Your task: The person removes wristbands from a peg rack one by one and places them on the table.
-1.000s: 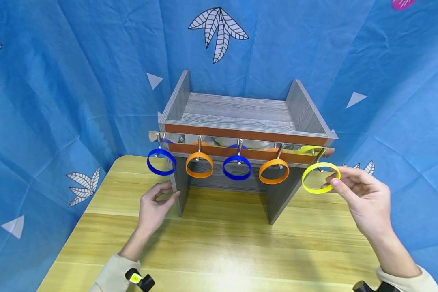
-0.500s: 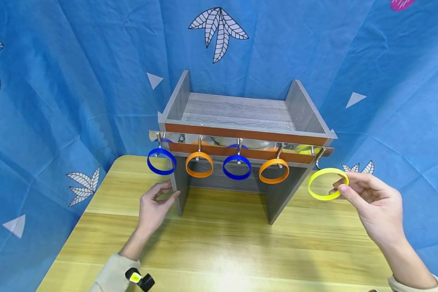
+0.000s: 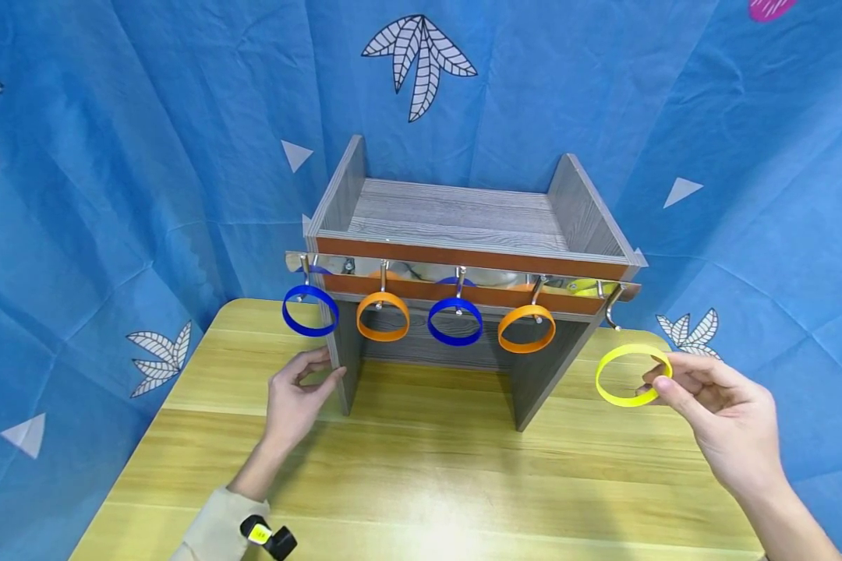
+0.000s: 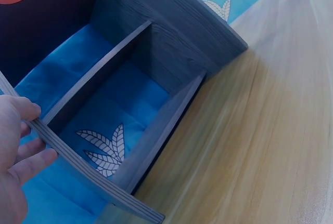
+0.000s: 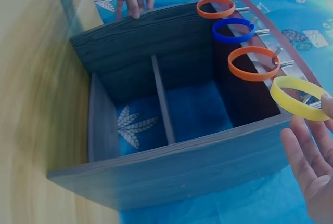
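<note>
My right hand pinches a yellow silicone wristband between thumb and fingers, below and slightly right of the bare end hook. The band is clear of that hook in the head view. From the other hooks on the metal rail hang two blue wristbands and two orange wristbands, alternating. At the left, my left hand holds the front edge of the grey wooden shelf's side panel, thumb and fingers on opposite faces. The left wrist view shows fingers against this panel edge.
The shelf's upper board lies between two raised sides. A brown strip backs the hook rail. Under everything is a wooden table; a blue patterned cloth hangs behind and at both sides.
My right hand has drawn the yellow wristband off the end hook, moving right and then down. The left hand and the shelf have stayed in place.
</note>
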Available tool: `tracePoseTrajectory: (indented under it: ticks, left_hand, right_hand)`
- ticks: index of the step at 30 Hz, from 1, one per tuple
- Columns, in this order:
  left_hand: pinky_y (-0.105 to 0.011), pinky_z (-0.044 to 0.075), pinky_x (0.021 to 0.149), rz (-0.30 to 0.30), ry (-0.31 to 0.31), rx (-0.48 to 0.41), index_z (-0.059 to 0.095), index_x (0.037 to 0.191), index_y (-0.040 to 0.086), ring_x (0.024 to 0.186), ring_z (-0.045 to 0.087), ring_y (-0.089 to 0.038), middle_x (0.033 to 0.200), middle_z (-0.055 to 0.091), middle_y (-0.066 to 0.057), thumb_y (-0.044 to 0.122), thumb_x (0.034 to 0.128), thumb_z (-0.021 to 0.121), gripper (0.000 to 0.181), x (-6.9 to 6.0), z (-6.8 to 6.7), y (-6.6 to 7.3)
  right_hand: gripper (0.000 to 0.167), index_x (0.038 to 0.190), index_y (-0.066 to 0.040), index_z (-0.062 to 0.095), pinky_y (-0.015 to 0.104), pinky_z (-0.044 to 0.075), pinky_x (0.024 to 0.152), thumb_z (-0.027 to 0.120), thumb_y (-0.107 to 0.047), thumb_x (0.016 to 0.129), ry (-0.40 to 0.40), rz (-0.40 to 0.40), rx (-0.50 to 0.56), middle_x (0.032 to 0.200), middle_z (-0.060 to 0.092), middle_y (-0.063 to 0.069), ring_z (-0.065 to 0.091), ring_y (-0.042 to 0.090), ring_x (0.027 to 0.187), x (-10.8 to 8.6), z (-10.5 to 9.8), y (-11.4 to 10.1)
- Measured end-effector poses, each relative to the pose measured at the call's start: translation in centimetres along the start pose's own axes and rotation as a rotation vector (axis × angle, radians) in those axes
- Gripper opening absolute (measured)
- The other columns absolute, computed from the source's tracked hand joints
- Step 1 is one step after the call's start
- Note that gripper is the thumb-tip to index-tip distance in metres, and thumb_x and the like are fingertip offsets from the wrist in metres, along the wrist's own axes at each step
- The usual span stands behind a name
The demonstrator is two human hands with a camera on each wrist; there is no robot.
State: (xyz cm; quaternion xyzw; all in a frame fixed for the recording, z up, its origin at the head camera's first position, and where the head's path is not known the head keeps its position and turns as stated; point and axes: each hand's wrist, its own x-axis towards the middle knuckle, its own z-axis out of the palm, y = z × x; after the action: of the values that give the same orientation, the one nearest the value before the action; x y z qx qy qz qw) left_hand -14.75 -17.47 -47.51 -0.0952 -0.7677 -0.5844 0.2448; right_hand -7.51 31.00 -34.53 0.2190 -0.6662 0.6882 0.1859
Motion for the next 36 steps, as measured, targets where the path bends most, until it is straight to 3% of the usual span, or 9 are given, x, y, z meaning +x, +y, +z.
tracePoseTrajectory:
  ticks: [11,19,24,30,36]
  left_hand:
    - [-0.017,0.066,0.069,0.007,0.004,0.006,0.076,0.113,0.002,0.094,0.077,-0.012,0.111,0.078,-0.021,0.0,0.088,0.082,0.026,0.0,0.0,0.0]
    - [-0.017,0.066,0.069,0.005,0.004,0.005,0.076,0.113,0.001,0.094,0.077,-0.011,0.11,0.078,-0.021,-0.003,0.0875,0.081,0.027,0.0,0.0,0.0]
    - [-0.018,0.067,0.069,-0.005,0.002,-0.007,0.076,0.113,0.002,0.092,0.074,-0.003,0.11,0.079,-0.021,0.001,0.0887,0.082,0.025,0.0,0.1,0.0]
    - [-0.018,0.066,0.069,-0.003,0.003,-0.004,0.076,0.113,0.001,0.092,0.074,-0.002,0.11,0.078,-0.021,-0.003,0.0877,0.081,0.026,0.1,0.1,0.0]
    - [-0.015,0.065,0.068,0.006,0.016,0.005,0.075,0.112,-0.002,0.091,0.068,0.011,0.109,0.078,-0.024,-0.008,0.0854,0.081,0.028,0.0,0.2,0.1]
  right_hand:
    - [0.037,0.125,0.015,0.064,0.027,0.068,0.073,0.051,0.029,0.094,-0.038,0.057,-0.013,0.104,0.081,0.002,0.079,0.012,0.091,-2.0,-0.4,2.8]
    - [0.035,0.122,0.011,0.067,0.029,0.069,0.07,0.053,0.027,0.095,-0.014,0.14,0.015,0.101,0.08,0.002,0.079,0.011,0.088,-3.3,-0.4,5.0]
    - [0.034,0.122,0.009,0.069,0.029,0.068,0.068,0.054,0.025,0.095,0.032,0.206,0.031,0.098,0.08,0.002,0.078,0.012,0.085,-4.2,-0.4,6.4]
    - [0.031,0.118,0.0,0.073,0.029,0.069,0.068,0.059,0.018,0.097,0.042,0.294,-0.051,0.096,0.08,-0.002,0.078,0.01,0.083,-5.0,-0.8,7.8]
    - [0.029,0.118,-0.01,0.075,0.03,0.069,0.07,0.062,0.01,0.1,0.025,0.41,-0.11,0.097,0.079,-0.004,0.077,0.009,0.085,-6.1,-1.3,9.1]
